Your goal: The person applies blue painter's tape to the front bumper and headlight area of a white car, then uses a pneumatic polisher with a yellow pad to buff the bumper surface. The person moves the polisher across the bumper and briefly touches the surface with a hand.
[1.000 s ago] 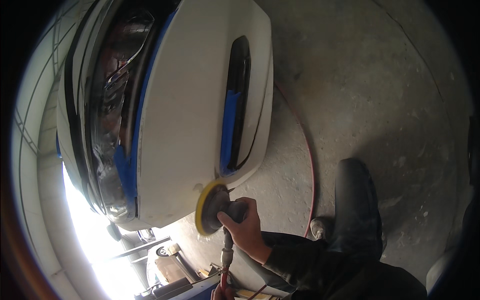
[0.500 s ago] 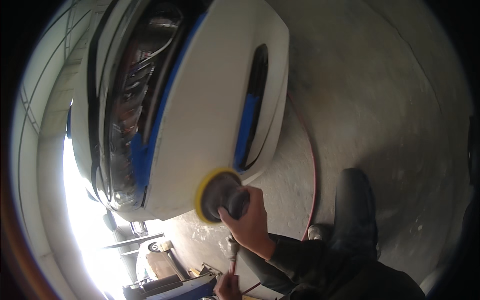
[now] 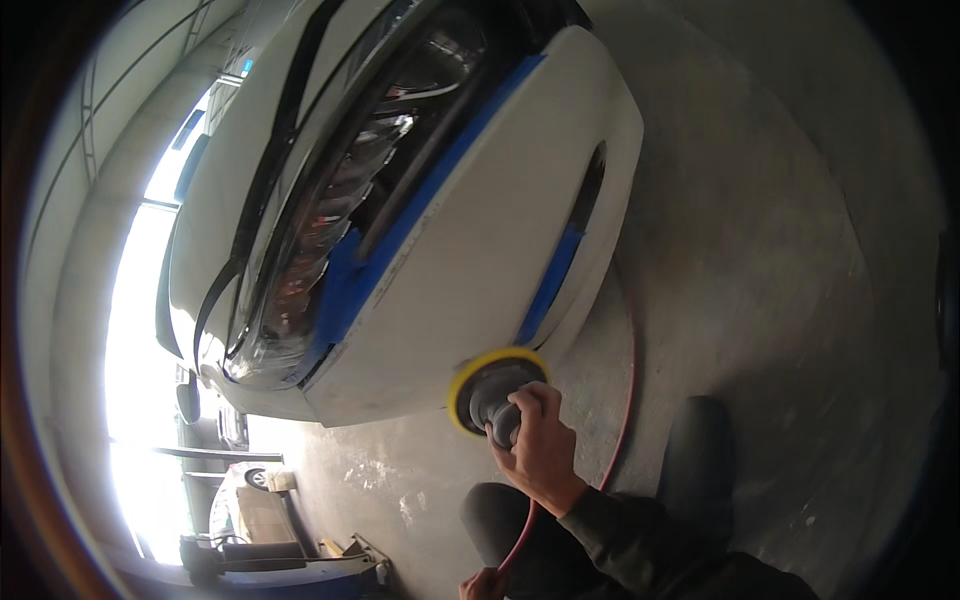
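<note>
My right hand (image 3: 540, 445) is wrapped round the grey body of an air sander (image 3: 492, 398) with a yellow-rimmed round pad. The pad meets the corner of a white car's bumper (image 3: 460, 270); exactly how it touches is hidden by the tool. At the lower edge my left hand (image 3: 484, 584), partly cut off, has its fingers closed round the red air hose (image 3: 519, 540) below the sander. Blue masking tape (image 3: 440, 180) runs along the headlight's edge, and a second blue strip (image 3: 550, 287) covers part of the dark slot in the bumper.
The headlight (image 3: 335, 220) lies beyond the tape. More red hose (image 3: 632, 390) crosses the concrete floor (image 3: 750, 250) beside my leg (image 3: 697, 460). At lower left stand a blue and grey frame-like piece of equipment (image 3: 290, 570) and another car (image 3: 240, 500), near a bright opening.
The view has turned, so the car appears more tilted and farther right. The sander and my right hand have shifted right in the picture; my left hand moved right with the hose.
</note>
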